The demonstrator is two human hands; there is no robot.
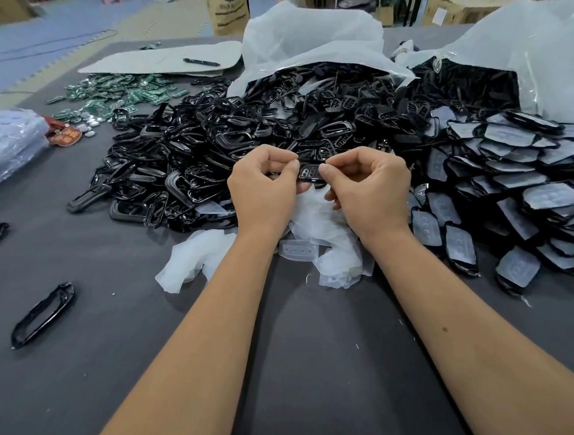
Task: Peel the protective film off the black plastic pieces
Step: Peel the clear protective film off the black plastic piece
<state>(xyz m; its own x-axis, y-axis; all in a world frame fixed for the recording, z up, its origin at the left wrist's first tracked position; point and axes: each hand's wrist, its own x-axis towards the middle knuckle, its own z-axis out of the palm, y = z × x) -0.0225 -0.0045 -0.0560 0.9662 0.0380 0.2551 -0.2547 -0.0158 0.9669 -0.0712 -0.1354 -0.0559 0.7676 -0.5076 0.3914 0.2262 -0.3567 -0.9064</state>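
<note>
Black plastic piece (310, 173), small with button openings, held just above centre of view between both hands. Left hand (263, 188) grips its left end, fingers curled and thumb pressed along the top edge; right hand (366, 189) pinches its right end between thumb and forefinger, remaining fingers curled under. Directly below the hands, toward 6 o'clock, a heap of peeled translucent film (322, 234) lies on the grey table (130, 359). At 10 to 12 o'clock, a large pile of glossy black frames (195, 148) spills from a white plastic bag (313, 41). At 3 o'clock, a stack of film-covered pieces (528, 188) lies overlapped like shingles. Green circuit boards (116, 94) lie at 10 o'clock beyond the frames. Two loose black frames (42, 315) rest at 8 o'clock, apart from the pile.
</note>
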